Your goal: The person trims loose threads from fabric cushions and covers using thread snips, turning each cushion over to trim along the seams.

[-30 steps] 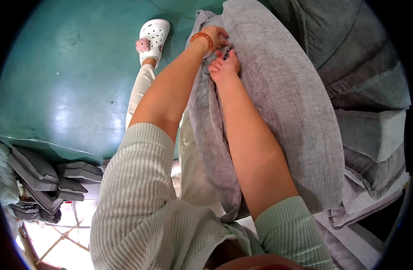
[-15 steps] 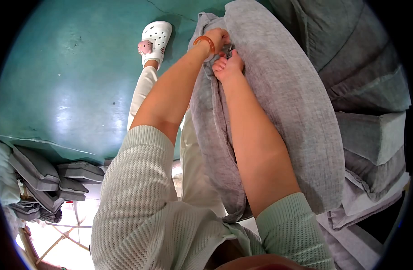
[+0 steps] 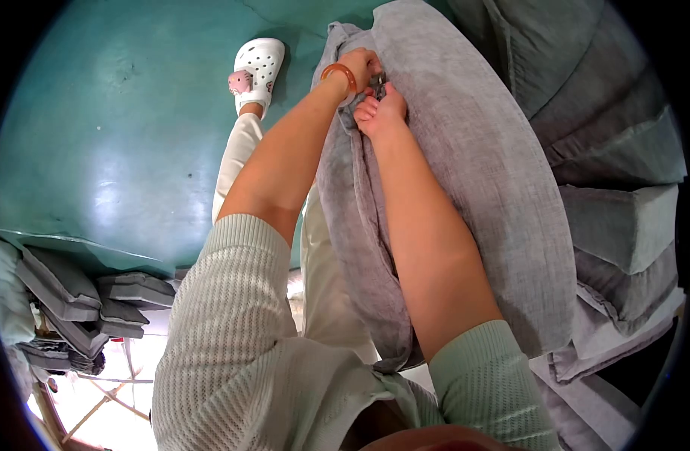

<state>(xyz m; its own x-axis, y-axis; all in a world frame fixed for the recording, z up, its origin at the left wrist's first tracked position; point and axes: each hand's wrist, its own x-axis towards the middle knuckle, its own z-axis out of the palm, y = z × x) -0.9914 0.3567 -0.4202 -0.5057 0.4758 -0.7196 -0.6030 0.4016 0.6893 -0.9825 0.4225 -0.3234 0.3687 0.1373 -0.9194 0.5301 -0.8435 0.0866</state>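
Note:
A large grey cushion [image 3: 480, 165] in a fabric cover lies in front of me, its seam edge [image 3: 365, 180] running down the left side. My left hand [image 3: 360, 66], with an orange bangle on the wrist, is closed at the upper part of this edge, its fingers bent against the cover. Just below it, my right hand [image 3: 382, 113] is closed, thumb up and fingers curled. Between the two hands shows a small dark metal piece [image 3: 380, 81], too small to name; the right thumb and fingers close on its lower end.
More grey cushions [image 3: 612, 225] are piled along the right side. Another stack of dark grey cushions [image 3: 59, 282] stands at the lower left. The green floor [image 3: 134, 135] spreads to the left, where my foot in a white clog [image 3: 258, 68] rests.
Both hands stay at the same spot on the cushion's edge. The small metal piece between them shows more plainly now, and the left fingers have shifted slightly.

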